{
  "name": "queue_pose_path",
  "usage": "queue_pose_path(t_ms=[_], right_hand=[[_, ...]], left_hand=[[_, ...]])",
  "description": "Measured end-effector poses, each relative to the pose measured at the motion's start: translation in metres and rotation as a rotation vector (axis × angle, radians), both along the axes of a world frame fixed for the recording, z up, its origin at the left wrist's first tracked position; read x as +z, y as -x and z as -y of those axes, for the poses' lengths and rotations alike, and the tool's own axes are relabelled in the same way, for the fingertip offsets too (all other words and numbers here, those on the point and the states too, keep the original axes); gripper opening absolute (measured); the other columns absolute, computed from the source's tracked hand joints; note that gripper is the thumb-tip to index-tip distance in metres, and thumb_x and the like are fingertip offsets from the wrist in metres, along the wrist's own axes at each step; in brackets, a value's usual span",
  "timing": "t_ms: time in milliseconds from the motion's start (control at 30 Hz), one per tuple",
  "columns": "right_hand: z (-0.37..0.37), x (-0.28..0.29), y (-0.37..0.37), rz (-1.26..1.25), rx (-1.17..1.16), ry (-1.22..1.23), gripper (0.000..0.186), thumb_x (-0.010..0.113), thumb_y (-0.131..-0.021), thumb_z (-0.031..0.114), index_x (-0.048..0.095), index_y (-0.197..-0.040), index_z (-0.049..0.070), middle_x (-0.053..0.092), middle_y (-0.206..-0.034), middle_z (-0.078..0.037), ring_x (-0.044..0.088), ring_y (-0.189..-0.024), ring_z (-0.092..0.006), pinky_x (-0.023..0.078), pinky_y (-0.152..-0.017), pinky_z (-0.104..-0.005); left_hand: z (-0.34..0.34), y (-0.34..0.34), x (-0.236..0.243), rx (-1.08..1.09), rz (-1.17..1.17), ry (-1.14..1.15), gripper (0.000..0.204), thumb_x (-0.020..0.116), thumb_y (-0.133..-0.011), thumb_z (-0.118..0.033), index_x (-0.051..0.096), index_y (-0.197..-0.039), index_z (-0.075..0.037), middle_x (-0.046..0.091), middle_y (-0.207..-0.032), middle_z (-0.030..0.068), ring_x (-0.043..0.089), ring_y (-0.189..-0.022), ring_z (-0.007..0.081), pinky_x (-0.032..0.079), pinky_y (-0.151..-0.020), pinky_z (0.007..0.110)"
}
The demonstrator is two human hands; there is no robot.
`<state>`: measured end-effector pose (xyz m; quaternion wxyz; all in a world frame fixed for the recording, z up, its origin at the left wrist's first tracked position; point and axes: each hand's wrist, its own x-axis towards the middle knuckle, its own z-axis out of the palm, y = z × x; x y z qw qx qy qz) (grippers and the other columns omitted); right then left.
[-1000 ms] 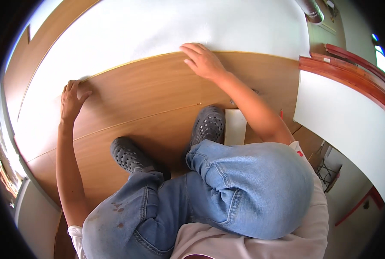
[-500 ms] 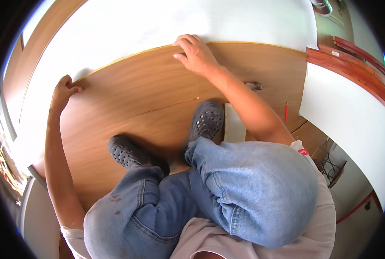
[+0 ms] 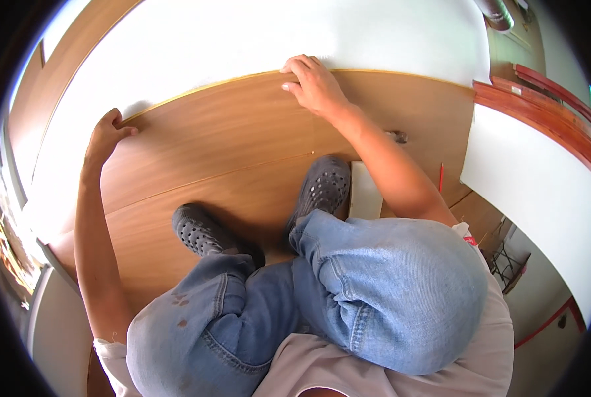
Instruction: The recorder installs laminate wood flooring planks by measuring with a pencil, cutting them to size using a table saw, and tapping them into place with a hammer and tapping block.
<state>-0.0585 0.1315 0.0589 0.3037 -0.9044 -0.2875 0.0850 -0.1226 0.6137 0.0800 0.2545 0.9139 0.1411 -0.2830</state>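
Observation:
A wood-grain board [image 3: 229, 126] with a yellowish far edge stretches across in front of me. At the left end of that edge, my left hand [image 3: 106, 137] is closed on it, thumb on the near face and fingers over the rim. Farther right, my right hand [image 3: 315, 87] hooks its fingers over the same edge, with the thumb near the board's face. The underside of the board and the fingertips behind the edge are hidden. A thin seam line crosses the wood-grain surface between the hands and my grey perforated clogs [image 3: 326, 185].
Beyond the board lies a white surface [image 3: 269, 33]. Beside my right clog is a pale block [image 3: 365, 192]; a red stick [image 3: 441, 176] and a small dark metallic object [image 3: 397, 137] are farther right. Reddish-brown wooden strips [image 3: 540, 112] top a white panel [image 3: 527, 165] at right.
Both hands keep their hold on the board's edge and appear slightly farther right in the view. The seam line now shows longer toward the left. My feet stay in place.

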Motion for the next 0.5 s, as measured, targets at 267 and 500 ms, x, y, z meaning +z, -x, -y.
queue_pose_path(t_ms=[267, 500], right_hand=[[-0.002, 0.005, -0.004, -0.025, 0.044, 0.033, 0.025, 0.072, -0.087, 0.010, 0.063, -0.110, 0.005, 0.065, -0.117, -0.009, 0.058, -0.115, -0.0305, 0.047, -0.100, -0.0407], [0.115, 0.010, 0.080, 0.187, -0.617, 0.185, 0.033, 0.066, -0.093, 0.014, 0.062, -0.126, 0.011, 0.065, -0.121, -0.016, 0.063, -0.108, -0.0380, 0.052, -0.094, -0.0453]], left_hand=[[-0.001, 0.004, -0.006, -0.059, 0.083, 0.003, 0.044, 0.083, -0.074, -0.025, 0.044, -0.079, -0.006, 0.038, -0.070, 0.0037, 0.036, -0.069, 0.0181, 0.037, -0.065, 0.035], [-0.002, 0.007, -0.011, -0.032, 0.021, 0.013, 0.044, 0.083, -0.075, -0.029, 0.047, -0.083, -0.005, 0.046, -0.073, 0.0056, 0.042, -0.072, 0.0191, 0.040, -0.069, 0.035]])
